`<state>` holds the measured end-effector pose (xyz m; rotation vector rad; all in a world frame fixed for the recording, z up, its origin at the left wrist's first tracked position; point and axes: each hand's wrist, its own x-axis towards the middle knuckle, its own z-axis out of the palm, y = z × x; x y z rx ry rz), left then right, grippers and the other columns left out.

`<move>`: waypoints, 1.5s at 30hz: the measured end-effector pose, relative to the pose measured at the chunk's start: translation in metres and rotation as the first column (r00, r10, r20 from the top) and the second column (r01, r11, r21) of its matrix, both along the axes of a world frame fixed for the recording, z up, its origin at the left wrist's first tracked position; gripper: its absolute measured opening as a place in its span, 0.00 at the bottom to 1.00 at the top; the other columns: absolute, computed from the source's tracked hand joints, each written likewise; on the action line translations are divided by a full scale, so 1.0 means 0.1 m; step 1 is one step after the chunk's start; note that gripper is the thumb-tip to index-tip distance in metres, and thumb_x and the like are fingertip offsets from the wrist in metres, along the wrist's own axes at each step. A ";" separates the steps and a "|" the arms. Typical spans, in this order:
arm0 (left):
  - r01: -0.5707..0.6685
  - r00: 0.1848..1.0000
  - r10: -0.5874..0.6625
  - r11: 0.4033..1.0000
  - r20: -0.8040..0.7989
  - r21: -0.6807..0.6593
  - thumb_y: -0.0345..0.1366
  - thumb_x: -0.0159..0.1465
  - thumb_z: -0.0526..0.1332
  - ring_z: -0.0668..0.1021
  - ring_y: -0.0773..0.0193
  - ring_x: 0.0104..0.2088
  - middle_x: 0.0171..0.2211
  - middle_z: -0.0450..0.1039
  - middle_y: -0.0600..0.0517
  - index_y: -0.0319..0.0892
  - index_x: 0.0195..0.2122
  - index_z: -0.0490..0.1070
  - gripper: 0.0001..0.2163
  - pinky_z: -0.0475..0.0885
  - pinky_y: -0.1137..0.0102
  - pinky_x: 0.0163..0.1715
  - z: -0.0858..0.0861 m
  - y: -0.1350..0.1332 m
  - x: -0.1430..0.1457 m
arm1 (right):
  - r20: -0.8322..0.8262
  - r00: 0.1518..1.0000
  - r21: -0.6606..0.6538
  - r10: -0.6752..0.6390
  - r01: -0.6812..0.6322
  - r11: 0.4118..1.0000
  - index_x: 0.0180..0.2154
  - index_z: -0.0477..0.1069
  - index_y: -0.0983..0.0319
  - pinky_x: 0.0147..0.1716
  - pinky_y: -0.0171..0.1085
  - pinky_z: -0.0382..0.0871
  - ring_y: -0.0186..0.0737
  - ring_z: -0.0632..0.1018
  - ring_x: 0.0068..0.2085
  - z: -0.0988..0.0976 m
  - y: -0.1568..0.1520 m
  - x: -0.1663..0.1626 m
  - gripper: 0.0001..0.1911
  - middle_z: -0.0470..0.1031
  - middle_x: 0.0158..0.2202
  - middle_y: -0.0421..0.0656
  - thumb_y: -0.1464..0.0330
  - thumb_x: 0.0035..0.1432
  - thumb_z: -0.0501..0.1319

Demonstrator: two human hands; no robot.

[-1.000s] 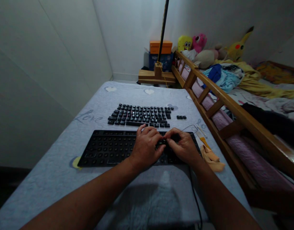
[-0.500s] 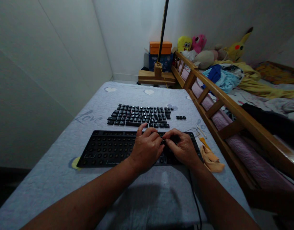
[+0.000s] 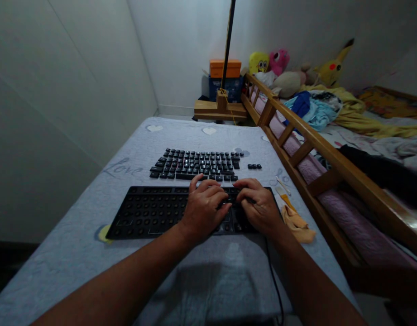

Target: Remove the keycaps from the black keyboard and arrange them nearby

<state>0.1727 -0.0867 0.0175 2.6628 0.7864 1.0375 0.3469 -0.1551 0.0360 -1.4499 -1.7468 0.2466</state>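
Keyboard work is what you have in hand: the black frame lies flat on the pale blue cloth in front of you, and both your hands are over its right half. The step looks to be close fingertip work on a key there, though whether it is being lifted off or pressed on cannot be told. Your left hand rests on the frame, fingers bent, with the thumb and forefinger close to each other; your right hand is curled just beside it, fingertips down at the frame. You cannot tell from here whether either hand pinches anything, since the fingers hide the spot. The next move seems to call for a straight, gentle push or pull on a single key, with the frame kept from sliding on the soft cloth. As for its looks, the frame's left side shows rows of small round mounts without key tops, and its far right part is mostly covered by your hand. A cable runs from its near side towards you. Beyond the far edge, loose keys stand in neat rows, with 3 small keys set apart to their right.
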 end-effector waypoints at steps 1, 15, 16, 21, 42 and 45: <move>0.000 1.000 0.000 1.000 0.007 -0.006 0.39 0.62 0.65 0.76 0.55 0.47 0.36 0.81 0.53 0.46 0.36 0.77 0.05 0.54 0.48 0.63 -0.01 0.00 0.00 | 0.006 1.000 -0.012 0.004 -0.004 1.000 0.24 0.70 0.60 0.49 0.45 0.68 0.45 0.75 0.48 0.01 -0.01 0.00 0.12 0.76 0.45 0.46 0.81 0.49 0.55; 0.013 0.996 -0.008 0.998 0.086 -0.057 0.38 0.63 0.65 0.75 0.55 0.47 0.37 0.79 0.51 0.46 0.38 0.77 0.04 0.59 0.51 0.60 0.01 0.03 -0.03 | 0.018 0.994 -0.101 0.107 -0.105 0.989 0.41 0.74 0.59 0.43 0.39 0.69 0.40 0.73 0.42 0.01 0.01 -0.01 0.12 0.71 0.38 0.43 0.77 0.57 0.60; 0.015 0.996 -0.010 0.998 0.086 -0.059 0.38 0.63 0.65 0.75 0.55 0.47 0.37 0.79 0.52 0.46 0.38 0.77 0.05 0.59 0.51 0.60 0.01 0.03 -0.03 | 0.022 0.994 -0.103 0.108 -0.105 0.989 0.41 0.75 0.59 0.42 0.39 0.69 0.40 0.73 0.41 0.01 0.01 0.00 0.11 0.71 0.38 0.43 0.76 0.57 0.61; -0.023 1.000 0.024 0.997 0.020 -0.068 0.39 0.62 0.66 0.73 0.53 0.50 0.44 0.78 0.49 0.44 0.46 0.74 0.12 0.59 0.50 0.60 -0.01 0.02 -0.02 | 0.098 0.995 -0.141 -0.001 0.015 0.990 0.40 0.76 0.60 0.41 0.39 0.68 0.40 0.74 0.40 0.05 0.12 0.27 0.09 0.73 0.37 0.44 0.75 0.58 0.61; -0.054 0.968 0.040 0.997 -0.249 -0.050 0.33 0.62 0.63 0.75 0.51 0.49 0.44 0.78 0.48 0.43 0.42 0.74 0.07 0.57 0.46 0.61 -0.03 0.03 -0.01 | 0.350 0.869 -0.292 -0.350 0.456 0.841 0.37 0.81 0.60 0.40 0.38 0.68 0.44 0.79 0.40 -0.37 0.71 1.10 0.10 0.82 0.37 0.45 0.70 0.51 0.65; -0.054 0.967 0.039 0.997 -0.251 -0.053 0.33 0.62 0.63 0.75 0.52 0.48 0.44 0.78 0.49 0.43 0.42 0.74 0.07 0.57 0.46 0.61 -0.03 0.03 -0.01 | 0.352 0.867 -0.290 -0.352 0.459 0.840 0.40 0.81 0.60 0.39 0.37 0.68 0.44 0.79 0.39 -0.37 0.70 1.09 0.12 0.82 0.35 0.45 0.70 0.52 0.65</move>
